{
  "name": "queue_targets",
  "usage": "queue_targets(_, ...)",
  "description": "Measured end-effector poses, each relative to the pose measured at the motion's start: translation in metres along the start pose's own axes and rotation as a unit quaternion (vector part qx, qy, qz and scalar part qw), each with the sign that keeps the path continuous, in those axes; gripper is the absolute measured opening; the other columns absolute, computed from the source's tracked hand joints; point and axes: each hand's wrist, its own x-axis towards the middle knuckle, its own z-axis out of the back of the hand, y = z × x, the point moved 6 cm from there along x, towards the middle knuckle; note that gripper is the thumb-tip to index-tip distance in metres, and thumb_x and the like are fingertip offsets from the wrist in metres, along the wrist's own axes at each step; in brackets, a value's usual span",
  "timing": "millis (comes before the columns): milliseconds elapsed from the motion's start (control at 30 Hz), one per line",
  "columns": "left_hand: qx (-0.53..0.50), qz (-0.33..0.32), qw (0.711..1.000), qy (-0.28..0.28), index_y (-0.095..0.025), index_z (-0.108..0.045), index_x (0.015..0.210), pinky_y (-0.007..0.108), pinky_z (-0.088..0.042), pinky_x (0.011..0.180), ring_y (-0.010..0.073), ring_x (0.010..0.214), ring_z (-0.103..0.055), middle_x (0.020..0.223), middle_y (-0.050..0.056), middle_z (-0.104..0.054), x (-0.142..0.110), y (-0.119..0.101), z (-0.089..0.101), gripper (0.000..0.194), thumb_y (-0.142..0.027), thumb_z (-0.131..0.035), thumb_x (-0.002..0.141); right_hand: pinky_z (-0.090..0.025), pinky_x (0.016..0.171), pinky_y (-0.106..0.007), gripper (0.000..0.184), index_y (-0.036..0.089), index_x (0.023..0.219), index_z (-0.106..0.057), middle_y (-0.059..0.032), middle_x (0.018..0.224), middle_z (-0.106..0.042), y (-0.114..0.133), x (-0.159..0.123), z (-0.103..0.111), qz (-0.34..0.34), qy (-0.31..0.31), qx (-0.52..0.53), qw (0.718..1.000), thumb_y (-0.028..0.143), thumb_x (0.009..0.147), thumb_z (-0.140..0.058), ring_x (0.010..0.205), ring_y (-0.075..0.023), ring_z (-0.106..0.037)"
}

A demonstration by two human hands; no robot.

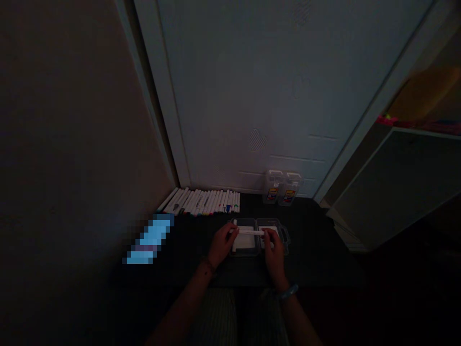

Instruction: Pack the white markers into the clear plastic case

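While the fingers of both hands pinch it, a slim white marker (254,232) spans left to right above an open clear case (245,254), the left hand (221,241) near one end and the right hand (274,250) at the other. Good handling here calls for a light, even pinch, the marker kept level, and knuckles clear of the second marker (234,248) lying near-to-far along the case's left side. In such dim light, turning the print upward would help reading it; it is too small to make out. Farther left on the dark counter (309,235) lies a row of markers (205,202); far right, two clear cases (281,187) stand upright.
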Motion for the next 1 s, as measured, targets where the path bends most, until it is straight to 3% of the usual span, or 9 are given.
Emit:
queue_targets(433,0.023,-0.005,1.0,0.008,-0.019,-0.058,0.081,0.024,-0.042,0.064,0.0164,0.073,-0.056,0.077,0.002,-0.06,-0.001,0.0012,0.0008,0.028,-0.037,-0.04,0.091,-0.043,0.074,-0.025,0.027,0.018,0.095,-0.061,-0.004,0.09,-0.064,0.0021,-0.0002,-0.0015,0.005,0.014,-0.006,1.0,0.038,0.092,-0.043,0.083,-0.017,-0.057)
queue_targets(1000,0.012,-0.033,0.999,-0.012,-0.02,-0.058,0.09,0.025,-0.044,0.072,0.0158,0.081,-0.056,0.086,0.002,-0.058,0.0002,0.0008,0.0007,0.018,-0.031,-0.044,0.091,-0.042,0.081,-0.028,0.024,0.019,0.101,-0.06,-0.0048,0.099,-0.062,0.003,-0.0004,-0.0011,0.007,0.004,-0.002,1.0,0.035,0.091,-0.045,0.093,-0.0182,-0.056)
